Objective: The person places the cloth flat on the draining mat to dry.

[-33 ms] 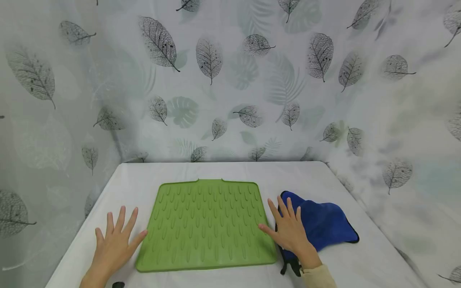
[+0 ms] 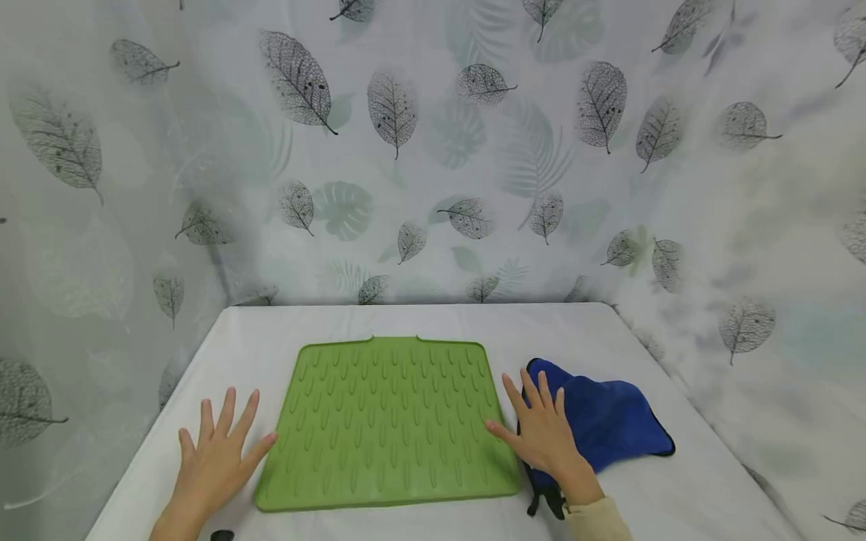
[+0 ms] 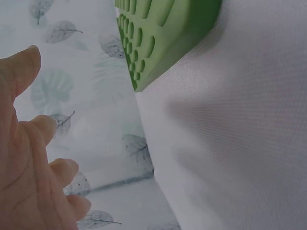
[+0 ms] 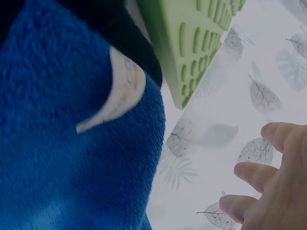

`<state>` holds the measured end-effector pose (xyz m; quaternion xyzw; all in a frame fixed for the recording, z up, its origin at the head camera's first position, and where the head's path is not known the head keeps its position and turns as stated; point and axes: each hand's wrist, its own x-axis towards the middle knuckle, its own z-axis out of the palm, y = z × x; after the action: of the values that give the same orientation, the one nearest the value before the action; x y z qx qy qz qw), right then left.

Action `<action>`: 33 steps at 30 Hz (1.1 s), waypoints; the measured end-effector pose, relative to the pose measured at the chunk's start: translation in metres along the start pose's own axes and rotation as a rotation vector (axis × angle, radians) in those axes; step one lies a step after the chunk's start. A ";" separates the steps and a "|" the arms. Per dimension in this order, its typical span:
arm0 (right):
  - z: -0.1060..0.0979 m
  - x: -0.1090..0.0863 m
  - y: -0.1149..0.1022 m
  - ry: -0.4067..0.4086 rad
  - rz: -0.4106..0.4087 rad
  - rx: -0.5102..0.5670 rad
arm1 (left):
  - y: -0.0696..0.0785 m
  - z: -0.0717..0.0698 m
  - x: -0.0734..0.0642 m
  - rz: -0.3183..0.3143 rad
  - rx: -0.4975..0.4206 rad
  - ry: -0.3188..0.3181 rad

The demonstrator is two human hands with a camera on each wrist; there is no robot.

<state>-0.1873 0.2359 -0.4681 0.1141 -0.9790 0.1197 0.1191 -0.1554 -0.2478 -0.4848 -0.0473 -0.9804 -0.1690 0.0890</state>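
Note:
A green ridged mat (image 2: pixel 389 424) lies flat on the white-covered table. To its left my left hand (image 2: pixel 215 460) is spread palm down, thumb tip close to the mat's edge. The left wrist view shows this hand (image 3: pixel 29 153) raised off the table, holding nothing. My right hand (image 2: pixel 543 436) is also spread, fingers straight, over the mat's right edge and a rumpled blue cloth (image 2: pixel 612 421) with black edging. Seen from the right wrist, a gap separates that hand (image 4: pixel 283 177) from the cloth, which carries a white label (image 4: pixel 125 91).
The white table (image 2: pixel 260 323) backs onto a leaf-printed curtain (image 2: pixel 419 173), which also hangs at both sides. A small dark object (image 2: pixel 222 535) shows at the bottom edge near the left wrist. A black strap-like piece (image 2: pixel 553 500) pokes out under the right wrist.

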 end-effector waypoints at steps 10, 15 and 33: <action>-0.026 0.003 0.019 0.261 -0.038 0.084 | -0.006 0.003 -0.001 -0.041 -0.031 0.015; -0.042 0.000 0.051 0.374 0.114 0.173 | -0.009 0.011 -0.003 -0.069 -0.093 -0.009; -0.035 -0.023 0.114 0.203 0.488 0.164 | 0.005 0.037 0.012 -0.062 -0.216 -0.133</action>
<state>-0.1870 0.3573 -0.4649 -0.1283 -0.9476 0.2347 0.1747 -0.1725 -0.2297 -0.5149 -0.0375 -0.9612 -0.2729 0.0129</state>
